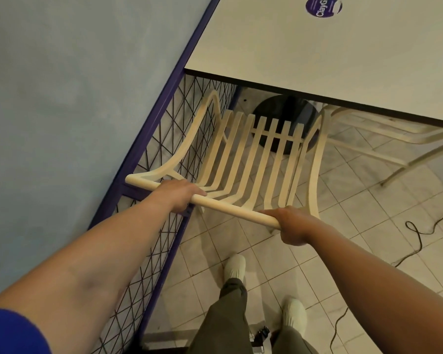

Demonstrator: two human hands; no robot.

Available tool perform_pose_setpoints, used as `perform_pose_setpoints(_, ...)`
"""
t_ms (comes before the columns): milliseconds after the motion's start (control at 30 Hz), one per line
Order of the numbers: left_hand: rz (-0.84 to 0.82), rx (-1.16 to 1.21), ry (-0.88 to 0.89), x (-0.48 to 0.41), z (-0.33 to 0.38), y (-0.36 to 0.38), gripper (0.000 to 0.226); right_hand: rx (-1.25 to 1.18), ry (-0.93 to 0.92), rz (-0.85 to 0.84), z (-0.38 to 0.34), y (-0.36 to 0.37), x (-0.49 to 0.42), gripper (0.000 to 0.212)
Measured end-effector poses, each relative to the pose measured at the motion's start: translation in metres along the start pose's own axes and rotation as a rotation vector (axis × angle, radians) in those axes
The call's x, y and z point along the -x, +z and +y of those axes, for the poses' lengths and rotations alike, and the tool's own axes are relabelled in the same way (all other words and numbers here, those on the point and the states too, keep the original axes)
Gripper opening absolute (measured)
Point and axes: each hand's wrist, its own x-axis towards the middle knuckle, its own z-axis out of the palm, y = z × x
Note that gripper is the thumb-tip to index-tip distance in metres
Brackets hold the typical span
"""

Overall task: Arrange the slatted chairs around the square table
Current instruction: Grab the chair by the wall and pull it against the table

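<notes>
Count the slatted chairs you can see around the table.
2. One chair faces the table's near edge, both hands gripping its top rail. A second chair sits at the right, partly tucked under the table. Others may be out of view.

The bench point(317, 54) hides the slatted chair's point(253, 159) seat front and most of a second chair point(384, 134); its round sticker point(323, 6), perhaps reading "Clay", is cut off at the top edge.

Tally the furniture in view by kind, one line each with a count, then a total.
Slatted chairs: 2, the held chair gripped by the left hand and right hand, and a second chair partly under the table
Square tables: 1
Total: 3
</notes>
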Motion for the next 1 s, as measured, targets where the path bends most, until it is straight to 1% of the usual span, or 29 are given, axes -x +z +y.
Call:
perform_pose_setpoints(167,-0.006,-0.003,-0.012,-0.009,0.000,-0.006,0.063,0.014,0.005,0.007,0.004,-0.008,-0.006,0.082)
perform_pose_setpoints(333,-0.025,0.016,0.025,-0.010,-0.005,-0.008,0.060,-0.007,-0.001,-0.032,0.004,-0.011,-0.008,0.078)
perform_pose_setpoints(367,-0.047,0.022,0.036,-0.009,-0.009,-0.009,0.063,-0.022,-0.001,-0.040,0.003,-0.011,-0.009,0.075)
perform_pose_setpoints(433,-0.087,0.037,0.034,-0.007,-0.018,-0.011,0.076,-0.034,0.024,-0.046,-0.002,-0.012,-0.014,0.069)
perform_pose_setpoints(533,-0.119,0.035,0.017,-0.006,-0.025,-0.012,0.091,0.011,0.088,-0.028,-0.011,-0.007,-0.020,0.074)
perform_pose_setpoints(700,-0.139,0.002,0.034,-0.007,-0.024,-0.014,0.093,0.022,0.112,-0.023,-0.015,-0.004,-0.022,0.082)
perform_pose_setpoints(1000,-0.129,0.012,0.059,-0.001,-0.018,-0.014,0.088,0.046,0.115,-0.017,-0.015,0.001,-0.013,0.083)
